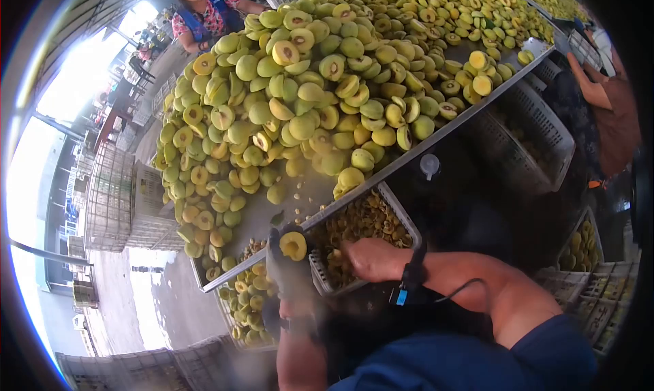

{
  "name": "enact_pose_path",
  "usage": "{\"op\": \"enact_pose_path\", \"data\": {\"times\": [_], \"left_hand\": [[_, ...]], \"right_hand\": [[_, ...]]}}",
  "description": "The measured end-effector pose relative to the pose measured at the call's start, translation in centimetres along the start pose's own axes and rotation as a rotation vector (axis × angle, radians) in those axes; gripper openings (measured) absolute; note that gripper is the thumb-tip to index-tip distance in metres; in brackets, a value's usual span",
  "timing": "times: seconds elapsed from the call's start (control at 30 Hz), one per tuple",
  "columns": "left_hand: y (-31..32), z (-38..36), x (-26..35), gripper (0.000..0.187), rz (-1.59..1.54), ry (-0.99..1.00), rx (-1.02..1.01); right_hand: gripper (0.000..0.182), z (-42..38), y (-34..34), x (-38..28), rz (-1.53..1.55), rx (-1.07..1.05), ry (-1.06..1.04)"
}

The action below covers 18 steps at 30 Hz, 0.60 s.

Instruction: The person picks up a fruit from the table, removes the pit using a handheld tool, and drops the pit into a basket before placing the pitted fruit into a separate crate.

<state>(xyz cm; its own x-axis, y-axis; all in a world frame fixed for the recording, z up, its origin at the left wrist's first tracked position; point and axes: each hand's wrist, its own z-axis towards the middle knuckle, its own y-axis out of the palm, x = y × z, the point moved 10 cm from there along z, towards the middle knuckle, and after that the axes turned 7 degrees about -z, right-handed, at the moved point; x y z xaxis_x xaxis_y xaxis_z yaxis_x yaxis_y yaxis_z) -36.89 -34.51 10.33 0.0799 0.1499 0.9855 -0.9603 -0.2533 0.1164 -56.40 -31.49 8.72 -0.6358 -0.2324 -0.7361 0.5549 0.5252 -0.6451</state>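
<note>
A halved yellow-green fruit (293,246) with a hollow in its cut face is held in my left hand (289,261), which wears a grey glove, at the near edge of the table. My bare right hand (371,258) reaches over a grey crate (402,214) of small brown and yellow pieces (364,221). Its fingertips are blurred over the pieces, so whether they hold anything cannot be made out. Beyond both hands, a large heap of halved fruit (300,105) covers much of the metal table (262,221).
The table's raised metal rim (436,137) runs diagonally past my hands. Below it, at left, a crate holds fruit halves (248,302). An empty-looking white crate (545,132) stands right. People stand at the upper left (204,16) and right (606,112).
</note>
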Motion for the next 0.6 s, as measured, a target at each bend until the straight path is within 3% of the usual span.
{"op": "enact_pose_path", "data": {"times": [0.07, 0.13, 0.27, 0.47, 0.6], "left_hand": [[1.7, -1.4, 3.1, 0.030, 0.277, 0.102, -0.021], [2.4, -2.1, 3.6, 0.034, 0.409, 0.144, -0.091], [3.7, -2.6, 2.7, 0.039, 0.365, 0.184, -0.208], [2.6, -3.8, 0.7, 0.038, 0.358, 0.128, -0.007], [2.9, -4.4, 3.1, 0.039, 0.587, 0.323, 0.032]], "right_hand": [[0.030, -0.4, -0.9, -1.1, 0.006, 0.058, -0.086], [0.026, -0.6, -1.8, -2.0, 0.106, 0.100, -0.108], [0.025, -0.6, -2.5, -3.5, 0.168, 0.132, -0.138], [0.024, 0.3, -0.4, -2.6, 0.164, 0.095, -0.091], [0.022, 0.9, 1.9, -3.6, 0.402, -0.093, -0.231]]}}
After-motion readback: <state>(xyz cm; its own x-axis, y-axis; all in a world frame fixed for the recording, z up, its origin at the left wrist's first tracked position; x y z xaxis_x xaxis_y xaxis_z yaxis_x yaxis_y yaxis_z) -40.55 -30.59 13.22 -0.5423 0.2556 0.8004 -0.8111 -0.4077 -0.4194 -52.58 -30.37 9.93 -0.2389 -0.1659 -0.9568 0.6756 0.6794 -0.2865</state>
